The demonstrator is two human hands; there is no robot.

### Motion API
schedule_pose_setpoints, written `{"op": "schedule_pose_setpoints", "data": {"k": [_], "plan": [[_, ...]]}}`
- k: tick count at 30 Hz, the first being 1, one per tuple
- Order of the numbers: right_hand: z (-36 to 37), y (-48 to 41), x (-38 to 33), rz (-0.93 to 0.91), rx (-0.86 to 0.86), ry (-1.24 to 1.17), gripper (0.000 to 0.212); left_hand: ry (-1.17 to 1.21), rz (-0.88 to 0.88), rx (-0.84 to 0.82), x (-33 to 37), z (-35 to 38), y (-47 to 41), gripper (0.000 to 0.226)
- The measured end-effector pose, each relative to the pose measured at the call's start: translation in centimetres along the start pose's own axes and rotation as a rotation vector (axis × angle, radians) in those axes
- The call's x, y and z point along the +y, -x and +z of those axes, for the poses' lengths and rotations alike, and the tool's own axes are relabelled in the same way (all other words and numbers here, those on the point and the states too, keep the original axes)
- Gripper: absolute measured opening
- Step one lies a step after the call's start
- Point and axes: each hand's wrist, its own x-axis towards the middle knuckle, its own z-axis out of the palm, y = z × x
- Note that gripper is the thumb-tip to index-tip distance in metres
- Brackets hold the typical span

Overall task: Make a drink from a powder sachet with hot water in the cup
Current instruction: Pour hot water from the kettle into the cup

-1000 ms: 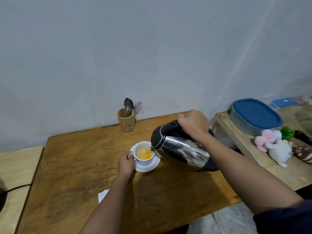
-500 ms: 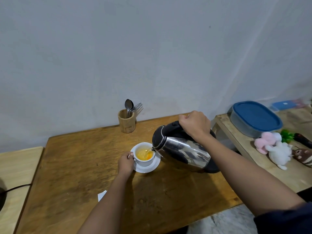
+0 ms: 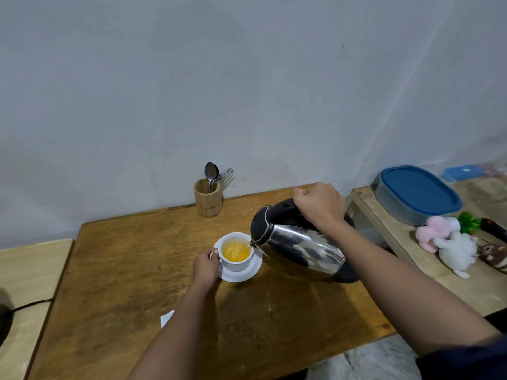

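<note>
A white cup point(image 3: 238, 264) stands on a white saucer point(image 3: 241, 274) in the middle of the wooden table point(image 3: 131, 270). Orange-yellow liquid fills much of the cup. My left hand point(image 3: 205, 266) grips the cup's handle on its left side. My right hand point(image 3: 319, 205) is closed around the black handle of a steel kettle point(image 3: 301, 246). The kettle is tilted left, its spout right at the cup's right rim, and a thin stream of water runs into the cup. A corner of white paper point(image 3: 166, 318), perhaps the sachet, peeks out beside my left forearm.
A wooden holder point(image 3: 207, 198) with a spoon and forks stands by the wall. To the right, a lower bench carries a blue-lidded container point(image 3: 418, 194) and plush toys point(image 3: 450, 244). A pale side table point(image 3: 24, 283) with a black cable sits left.
The liquid in the cup has risen and turned more evenly orange. The kettle stays tilted over the cup, and both hands hold their places.
</note>
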Motion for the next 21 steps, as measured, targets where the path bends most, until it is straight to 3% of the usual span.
{"op": "schedule_pose_setpoints", "data": {"k": [21], "plan": [[0.16, -0.06, 0.11, -0.005, 0.000, -0.011, 0.036, -0.026, 0.025, -0.013, -0.12, -0.22, -0.03, 0.026]]}}
